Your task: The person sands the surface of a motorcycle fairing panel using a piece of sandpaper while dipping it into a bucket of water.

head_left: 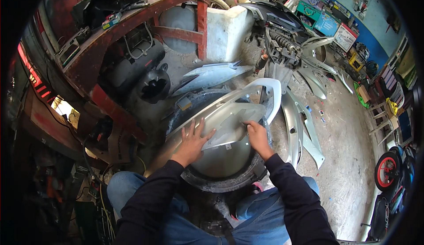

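Note:
A long silver-beige motorcycle fairing panel (221,119) lies across the rim of a round black tub (207,184), which holds murky greyish liquid. My left hand (191,142) rests on the panel's near left part, fingers spread. Toward its right end, my right hand (259,140) is closed, fingertips pressed to a darker, wet-looking patch. Whatever those fingers may pinch is too small to make out. A pale curved end piece (273,97) of bodywork sticks out beyond the tub at the far right.
More silver panels (292,130) lie on the concrete floor to the right. Beyond the tub is a pale blue panel (212,78). A red workbench (132,15) stands at left over a black tank (134,61). A partly stripped motorcycle (282,33) stands behind, a red-rimmed wheel (388,172) at right.

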Action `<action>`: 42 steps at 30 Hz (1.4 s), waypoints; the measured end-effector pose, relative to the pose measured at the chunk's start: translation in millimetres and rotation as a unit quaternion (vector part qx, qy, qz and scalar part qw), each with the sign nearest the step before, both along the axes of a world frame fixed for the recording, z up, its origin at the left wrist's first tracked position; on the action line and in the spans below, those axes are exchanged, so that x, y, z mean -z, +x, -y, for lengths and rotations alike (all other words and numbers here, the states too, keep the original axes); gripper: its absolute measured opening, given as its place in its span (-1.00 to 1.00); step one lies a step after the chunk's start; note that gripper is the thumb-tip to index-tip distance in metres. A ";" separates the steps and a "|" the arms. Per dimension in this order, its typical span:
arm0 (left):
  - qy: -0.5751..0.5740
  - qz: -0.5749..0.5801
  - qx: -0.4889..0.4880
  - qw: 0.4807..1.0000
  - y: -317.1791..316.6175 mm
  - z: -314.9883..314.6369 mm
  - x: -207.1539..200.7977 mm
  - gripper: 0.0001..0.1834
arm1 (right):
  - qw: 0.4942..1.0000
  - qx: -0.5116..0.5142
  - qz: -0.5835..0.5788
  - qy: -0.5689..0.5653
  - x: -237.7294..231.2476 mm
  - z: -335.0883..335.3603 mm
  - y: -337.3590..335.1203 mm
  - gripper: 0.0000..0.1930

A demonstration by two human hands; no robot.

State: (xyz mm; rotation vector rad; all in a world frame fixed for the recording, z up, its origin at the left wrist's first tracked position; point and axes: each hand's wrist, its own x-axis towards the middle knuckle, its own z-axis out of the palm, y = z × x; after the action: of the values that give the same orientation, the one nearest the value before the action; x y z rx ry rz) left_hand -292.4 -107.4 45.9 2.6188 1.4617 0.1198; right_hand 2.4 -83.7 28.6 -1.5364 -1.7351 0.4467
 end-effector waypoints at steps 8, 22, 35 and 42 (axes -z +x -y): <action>0.106 -0.007 0.015 0.994 6.1 10.7 11.3 -0.20 | 0.905 0.025 -0.296 -0.306 -18.6 59.5 -10.1 -0.66; 0.060 0.196 -0.009 0.979 -4.5 17.9 -1.0 -0.56 | 0.844 -0.086 -0.375 -0.374 -16.4 44.4 -13.3 -0.59; -0.021 0.222 0.011 0.975 16.0 34.2 4.4 -0.81 | 0.867 -0.277 0.328 -0.252 -17.9 50.9 42.3 -0.46; -0.080 0.182 0.037 0.979 26.4 38.2 3.7 -0.70 | 0.839 -0.293 0.336 -0.310 0.4 40.6 36.0 -0.64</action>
State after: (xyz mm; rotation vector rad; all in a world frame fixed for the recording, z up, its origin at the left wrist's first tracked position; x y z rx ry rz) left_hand -265.9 -145.7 42.2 2.3616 1.1947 0.4290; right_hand 38.4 -124.3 28.2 -1.6769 -2.8527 0.9266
